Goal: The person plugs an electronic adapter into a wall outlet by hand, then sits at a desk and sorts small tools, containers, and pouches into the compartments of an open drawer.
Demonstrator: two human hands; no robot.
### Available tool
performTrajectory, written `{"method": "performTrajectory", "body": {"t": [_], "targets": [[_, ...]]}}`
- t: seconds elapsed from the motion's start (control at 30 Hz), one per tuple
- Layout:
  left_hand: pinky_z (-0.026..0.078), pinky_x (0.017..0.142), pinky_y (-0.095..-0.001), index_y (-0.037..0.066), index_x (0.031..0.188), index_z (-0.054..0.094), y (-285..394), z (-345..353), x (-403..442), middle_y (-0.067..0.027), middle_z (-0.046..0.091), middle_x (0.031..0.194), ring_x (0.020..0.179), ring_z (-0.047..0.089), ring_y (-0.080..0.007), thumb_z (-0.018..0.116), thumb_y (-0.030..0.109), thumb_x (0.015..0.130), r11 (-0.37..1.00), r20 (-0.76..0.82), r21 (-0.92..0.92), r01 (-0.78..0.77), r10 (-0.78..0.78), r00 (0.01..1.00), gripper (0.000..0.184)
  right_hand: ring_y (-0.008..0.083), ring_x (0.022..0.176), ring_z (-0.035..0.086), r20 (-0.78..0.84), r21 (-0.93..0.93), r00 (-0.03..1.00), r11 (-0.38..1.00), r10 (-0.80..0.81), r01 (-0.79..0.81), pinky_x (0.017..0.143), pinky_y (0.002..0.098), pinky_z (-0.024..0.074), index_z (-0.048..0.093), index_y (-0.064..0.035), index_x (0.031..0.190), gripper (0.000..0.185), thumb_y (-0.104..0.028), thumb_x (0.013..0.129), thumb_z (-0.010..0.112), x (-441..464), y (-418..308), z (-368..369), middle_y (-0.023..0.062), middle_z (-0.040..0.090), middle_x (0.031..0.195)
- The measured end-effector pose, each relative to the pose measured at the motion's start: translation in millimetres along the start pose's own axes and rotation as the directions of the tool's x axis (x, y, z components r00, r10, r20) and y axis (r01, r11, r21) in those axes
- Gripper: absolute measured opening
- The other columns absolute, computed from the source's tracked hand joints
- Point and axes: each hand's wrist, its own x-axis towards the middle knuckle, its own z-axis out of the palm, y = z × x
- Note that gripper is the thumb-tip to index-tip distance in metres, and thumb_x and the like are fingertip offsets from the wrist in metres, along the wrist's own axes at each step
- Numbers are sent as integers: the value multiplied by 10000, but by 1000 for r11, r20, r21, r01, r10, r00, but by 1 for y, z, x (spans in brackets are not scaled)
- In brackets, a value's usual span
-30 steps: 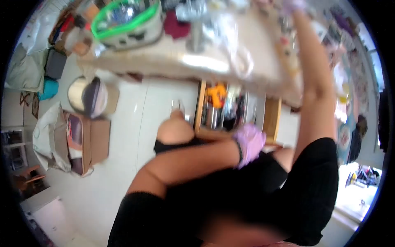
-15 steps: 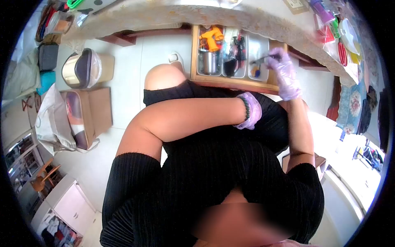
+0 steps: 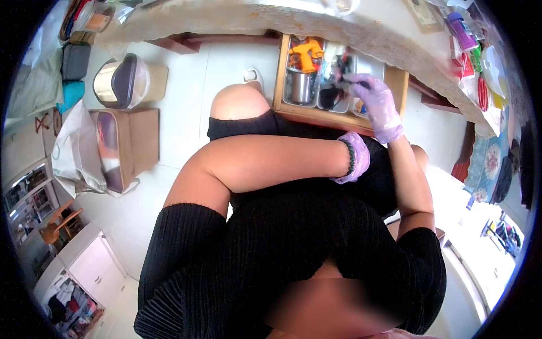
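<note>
My right hand, in a thin lilac glove, is raised over an open wooden drawer. Its fingers are closed on a slim dark object; blur hides its exact kind. Below it is the middle clear tray, which holds dark items and small packets. In the left tray lie a yellow-orange gun-shaped tool and a metal cup. The right tray holds small yellow and blue items, partly behind my hand. My left hand, also gloved, rests on my lap with its fingers hidden.
A cloth-covered table overhangs the drawer. On the left stand a beige and dark bin, a cardboard box and a white bag. A purple bottle and other items lie on the table at the right.
My right hand has shifted left with the dark object, from over the right tray toward the middle one. The whole view has moved slightly; my left hand stays on my lap.
</note>
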Motion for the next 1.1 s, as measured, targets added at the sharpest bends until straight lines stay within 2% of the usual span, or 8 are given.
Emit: {"method": "performTrajectory", "body": {"t": [0.5, 0.63, 0.7, 0.77, 0.8, 0.9, 0.97, 1.1], "targets": [[531, 671, -448, 86, 889, 742, -3, 4, 0, -106, 725, 895, 842, 694, -307, 675, 382, 798, 1000, -111, 5, -25, 25, 994, 317, 167, 905, 642, -67, -225, 989, 968, -134, 116, 828, 280, 502, 674, -27, 1124, 261, -55, 869, 625, 38, -14, 50, 131, 689, 1009], [530, 739, -449, 77, 988, 719, -7, 26, 12, -131, 706, 1014, 930, 678, -311, 672, 378, 794, 1000, -358, 29, -9, 19, 933, 362, 258, 1009, 648, -56, -433, 924, 843, -377, 318, 893, 322, 502, 678, -32, 1112, 260, -46, 860, 614, 48, 8, 55, 183, 655, 1133], [513, 822, -445, 71, 1055, 696, -10, 48, 29, -149, 680, 1095, 1003, 654, -319, 678, 378, 783, 1000, -560, -6, -12, 7, 829, 411, 356, 1049, 620, 211, -675, 841, 549, -497, 494, 914, 386, 502, 680, -34, 1064, 230, -69, 842, 632, 53, 28, 52, 218, 617, 1186], [496, 904, -441, 66, 1122, 672, -11, 62, 40, -166, 654, 1176, 1075, 630, -328, 684, 378, 772, 999, -732, -43, -23, -16, 681, 469, 366, 1051, 614, 244, -680, 835, 526, -494, 510, 915, 392, 502, 683, -32, 1053, 224, -63, 836, 636, 52, 44, 54, 221, 606, 1201], [496, 904, -441, 66, 1122, 672, -10, 49, 27, -166, 654, 1176, 1075, 630, -328, 684, 378, 772, 999, -732, -43, -23, -16, 681, 469, 375, 1054, 608, 279, -684, 827, 504, -489, 528, 917, 397, 502, 687, -29, 1042, 218, -58, 831, 639, 51, 46, 55, 223, 596, 1216], [467, 951, -427, 64, 1147, 657, -6, 32, 12, -167, 639, 1206, 1105, 612, -332, 688, 376, 756, 998, -389, -54, -13, -9, 921, 501, 361, 1028, 620, 306, -678, 811, 484, -499, 553, 900, 392, 511, 705, -57, 1026, 220, -67, 811, 660, 48, 47, 54, 213, 611, 1182], [473, 943, -430, 67, 1152, 654, -8, 41, 22, -170, 640, 1200, 1099, 616, -330, 691, 377, 749, 998, -497, -58, -30, -3, 868, 510, 349, 992, 632, 304, -675, 799, 475, -519, 565, 875, 389, 521, 715, -74, 1015, 219, -77, 801, 670, 46, 43, 54, 201, 637, 1125], [470, 946, -428, 74, 1146, 659, -9, 42, 27, -170, 642, 1195, 1100, 614, -332, 695, 376, 747, 994, -432, -110, 8, -55, 900, 502, 270, 759, 620, 385, -774, 768, 274, -512, 571, 714, 385, 484, 741, -157, 982, 221, -151, 763, 709, 42, 24, 51, 101, 637, 797]]}}
